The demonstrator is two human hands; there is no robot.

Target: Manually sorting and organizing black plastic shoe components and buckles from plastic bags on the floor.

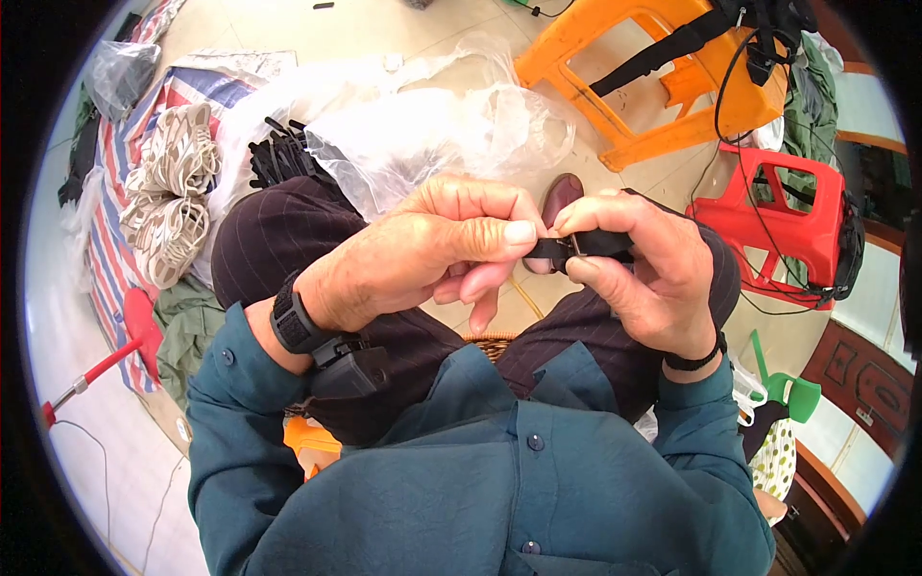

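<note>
In front of my knees both hands meet on a short black strap (603,242) with a small dark buckle-like piece at its middle. My left hand (451,240) is closed, its thumb and forefinger pinching the strap's left end. On the other side, my right hand (653,264) grips the strap between thumb and fingers, close to the buckle-like piece. Part of the strap is hidden inside the right hand. A pile of similar black straps (280,158) lies beyond my left knee.
Clear plastic sheeting (423,125) spreads over the floor ahead. Light-coloured laced shoes (168,197) rest on a striped sheet at left. An orange stool (629,154) and a red stool (715,216) stand at right, with black cables across them. A green plastic piece (799,396) lies lower right.
</note>
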